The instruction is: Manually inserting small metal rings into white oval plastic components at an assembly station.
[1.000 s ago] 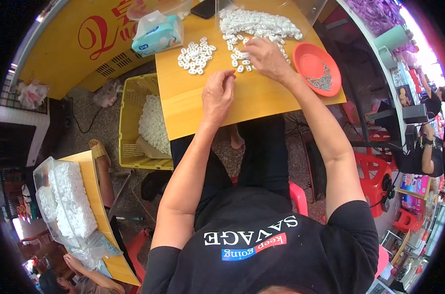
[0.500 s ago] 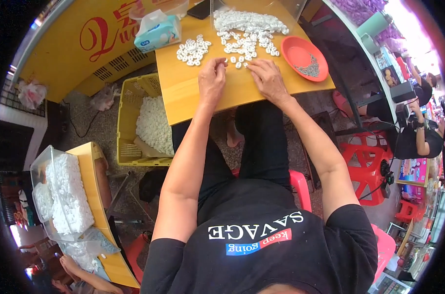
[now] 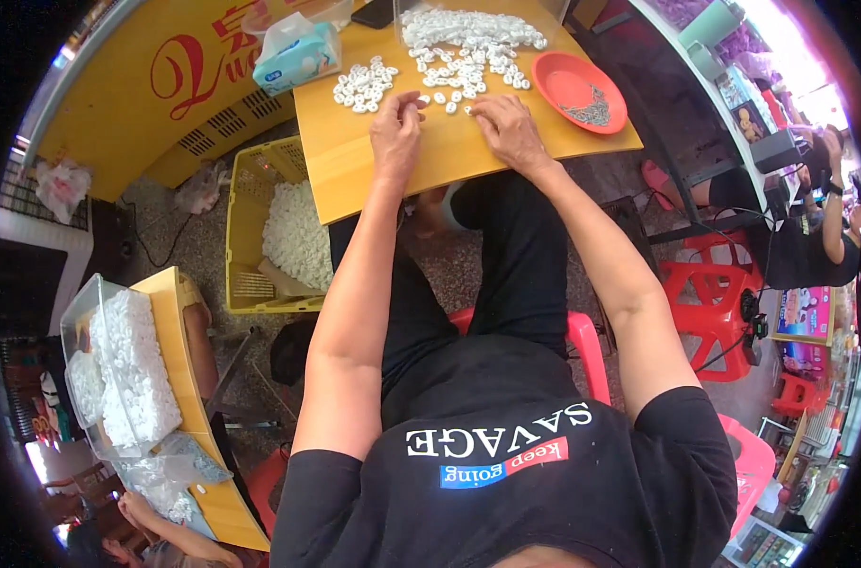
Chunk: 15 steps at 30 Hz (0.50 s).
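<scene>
My left hand (image 3: pixel 395 137) is over the table with its fingers curled and thumb and forefinger pinched on a small white plastic piece (image 3: pixel 425 98). To its right, my right hand (image 3: pixel 513 131) bends its fingers down, the tips closed at another small white piece (image 3: pixel 468 111). Between the hands lie a few white oval pieces with holes (image 3: pixel 451 108). Beyond my left hand is a loose group of such pieces (image 3: pixel 365 86), and a larger spread (image 3: pixel 459 71) lies straight ahead. The undersides of my fingers are hidden.
A red plate (image 3: pixel 552 71) with small metal parts (image 3: pixel 593 110) is right of my right hand. A clear bin of white pieces (image 3: pixel 468 28) and a tissue pack (image 3: pixel 300 59) stand at the back. A yellow crate (image 3: pixel 244 227) sits left of the table. Another person's arm (image 3: pixel 179 541) shows lower left.
The view has shifted slightly, so the table sits higher. Both hands keep almost the same place among the pieces, with only small finger movement. At the right, another person's arm has lifted.
</scene>
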{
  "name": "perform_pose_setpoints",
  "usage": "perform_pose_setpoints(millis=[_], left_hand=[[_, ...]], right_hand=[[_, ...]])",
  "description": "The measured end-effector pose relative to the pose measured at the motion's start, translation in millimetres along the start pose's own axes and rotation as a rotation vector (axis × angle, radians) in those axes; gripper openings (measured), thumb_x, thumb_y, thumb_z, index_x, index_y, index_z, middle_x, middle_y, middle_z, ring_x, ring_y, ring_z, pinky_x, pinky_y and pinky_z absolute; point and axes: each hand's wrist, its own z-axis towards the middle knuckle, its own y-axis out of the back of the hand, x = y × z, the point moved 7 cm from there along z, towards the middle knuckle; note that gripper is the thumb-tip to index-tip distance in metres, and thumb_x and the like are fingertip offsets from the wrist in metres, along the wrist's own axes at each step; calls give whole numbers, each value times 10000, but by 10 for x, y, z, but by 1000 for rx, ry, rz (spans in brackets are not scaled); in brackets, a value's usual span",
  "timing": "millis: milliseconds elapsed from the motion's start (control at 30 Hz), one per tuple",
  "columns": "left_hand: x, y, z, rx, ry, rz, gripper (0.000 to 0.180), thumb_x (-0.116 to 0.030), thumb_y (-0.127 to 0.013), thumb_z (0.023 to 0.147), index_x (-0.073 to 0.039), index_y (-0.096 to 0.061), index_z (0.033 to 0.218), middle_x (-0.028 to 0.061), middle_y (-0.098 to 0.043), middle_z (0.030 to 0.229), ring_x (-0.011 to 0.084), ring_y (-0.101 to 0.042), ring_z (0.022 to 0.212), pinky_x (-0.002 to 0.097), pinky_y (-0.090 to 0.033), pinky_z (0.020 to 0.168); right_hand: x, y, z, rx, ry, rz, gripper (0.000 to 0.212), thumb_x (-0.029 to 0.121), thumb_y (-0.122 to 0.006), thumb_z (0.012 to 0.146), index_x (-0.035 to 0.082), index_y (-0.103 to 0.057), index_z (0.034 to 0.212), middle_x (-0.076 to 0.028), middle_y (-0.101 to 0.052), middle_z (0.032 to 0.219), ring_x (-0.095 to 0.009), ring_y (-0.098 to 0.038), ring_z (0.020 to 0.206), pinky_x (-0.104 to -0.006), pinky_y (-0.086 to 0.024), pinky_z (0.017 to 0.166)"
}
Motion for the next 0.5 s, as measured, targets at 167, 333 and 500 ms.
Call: perform_pose_setpoints(millis=[167, 333, 500], left_hand=[[15, -2, 5, -2, 16, 11, 210, -53, -496, 950, 24, -603, 1114, 76, -681, 960, 120, -606, 807, 253, -494, 754], [-6, -19, 0, 7, 5, 22, 212, -67, -505, 950, 10, -611, 1116, 71, -686, 954, 116, -607, 807, 256, -497, 753], [-8, -32, 1, 18, 3, 25, 212, -73, -507, 951, 13, -610, 1116, 68, -682, 958, 115, -604, 804, 253, -496, 754]], right_hand=[[-131, 5, 36, -18, -113, 123, 158, 145, -631, 850, 52, -665, 973, -91, -658, 1023, -290, -583, 990, -391, -449, 892], [-147, -11, 51, -42, -100, 135, 172, 198, -661, 845, 51, -696, 929, -82, -658, 996, -286, -580, 983, -390, -456, 879], [-116, -17, 69, -6, -98, 34, 162, 247, -682, 834, 106, -730, 896, -55, -661, 987, -255, -559, 1019, -371, -447, 893]])
